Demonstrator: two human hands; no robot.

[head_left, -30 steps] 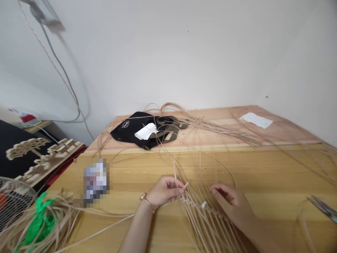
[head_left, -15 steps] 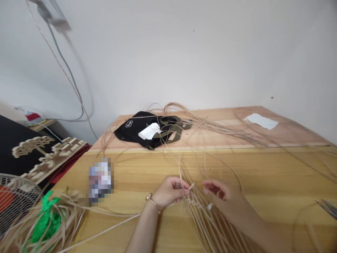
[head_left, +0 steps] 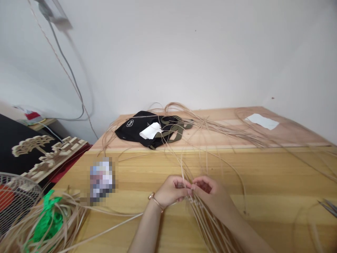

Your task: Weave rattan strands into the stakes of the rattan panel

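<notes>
Thin tan cane strands (head_left: 204, 223) run in a loose bundle from the table's front edge up to both hands, and several continue beyond them. My left hand (head_left: 175, 191) pinches a strand at the bundle's upper left; a bracelet circles that wrist. My right hand (head_left: 210, 191) has thumb and forefinger closed at the same spot, with its fingertips touching those of the left. The short strand end between the fingertips is mostly hidden by them.
A coil of cane strips (head_left: 71, 218) with green plastic (head_left: 48, 221) lies at left, near a fan guard (head_left: 18, 196). Behind are a black bag (head_left: 137, 128), white paper (head_left: 263, 121) and more cane strands (head_left: 229, 130). Metal tool tips (head_left: 329, 207) show at right.
My right hand has moved left, from apart with open fingers to a pinch against the left fingertips. My left hand keeps its pinch on the strand.
</notes>
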